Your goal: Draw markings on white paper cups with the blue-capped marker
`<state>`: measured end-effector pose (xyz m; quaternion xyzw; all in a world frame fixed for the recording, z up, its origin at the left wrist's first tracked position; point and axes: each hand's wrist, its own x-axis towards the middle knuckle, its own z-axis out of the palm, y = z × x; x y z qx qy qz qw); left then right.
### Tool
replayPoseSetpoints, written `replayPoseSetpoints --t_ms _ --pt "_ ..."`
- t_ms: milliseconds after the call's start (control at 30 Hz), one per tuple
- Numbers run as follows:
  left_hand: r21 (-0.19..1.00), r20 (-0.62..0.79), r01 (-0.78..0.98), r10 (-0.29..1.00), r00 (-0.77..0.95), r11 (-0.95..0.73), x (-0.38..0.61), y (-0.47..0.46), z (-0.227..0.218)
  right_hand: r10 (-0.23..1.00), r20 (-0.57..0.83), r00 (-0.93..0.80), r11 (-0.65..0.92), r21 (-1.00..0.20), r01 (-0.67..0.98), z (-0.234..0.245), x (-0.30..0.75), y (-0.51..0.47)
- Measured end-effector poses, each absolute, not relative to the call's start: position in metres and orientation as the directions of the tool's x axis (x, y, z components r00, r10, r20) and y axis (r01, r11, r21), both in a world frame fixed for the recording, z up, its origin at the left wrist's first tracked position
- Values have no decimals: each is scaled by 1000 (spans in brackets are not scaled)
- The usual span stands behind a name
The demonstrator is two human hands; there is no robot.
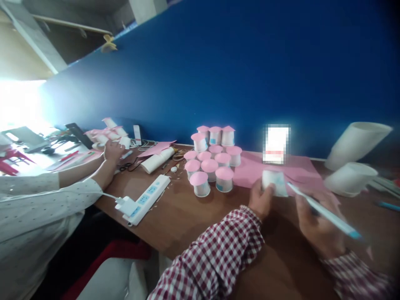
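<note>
My left hand (263, 197) is closed around a white paper cup (271, 181) that lies tipped over the table, its wall facing me with a faint blue mark. In my right hand (321, 223) is a white pen (326, 214) with a blue end, its tip pointing at the right side of the cup. A sheet of pink paper (250, 173) lies flat behind the cup. To the left stand several small paper cups (200, 188) with pink paper discs on top, set close together.
Two larger white paper cups (350, 179) lean and lie at the right. A power strip (148, 198) with a plug sits on the table (175, 225) at left. Beyond it are a white roll (158, 159), scissors (125, 167) and a co-worker's hands (114, 151). A blue partition (218, 62) stands behind.
</note>
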<state>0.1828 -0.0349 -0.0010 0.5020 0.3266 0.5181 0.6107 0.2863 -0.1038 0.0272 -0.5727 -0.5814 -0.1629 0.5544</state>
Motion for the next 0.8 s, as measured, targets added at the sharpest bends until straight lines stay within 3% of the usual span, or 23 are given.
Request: replayPoseSetpoints --t_ms 267,333,500,667,800 --pt "932 23 -357 967 255 72 186 -33 -12 437 865 247 328 -409 851 28 282 -103" --pt "943 43 -332 973 228 36 186 -30 -15 484 832 271 330 -460 824 28 282 -103" --pt "946 89 -324 970 225 -12 186 -27 -18 433 768 471 304 -617 726 33 283 -103" --pt "963 156 -251 960 234 -95 184 -36 -6 379 737 560 286 -668 687 45 295 -103" --pt "971 211 -162 944 254 -174 183 -40 -1 355 617 702 343 -785 517 43 310 -98"
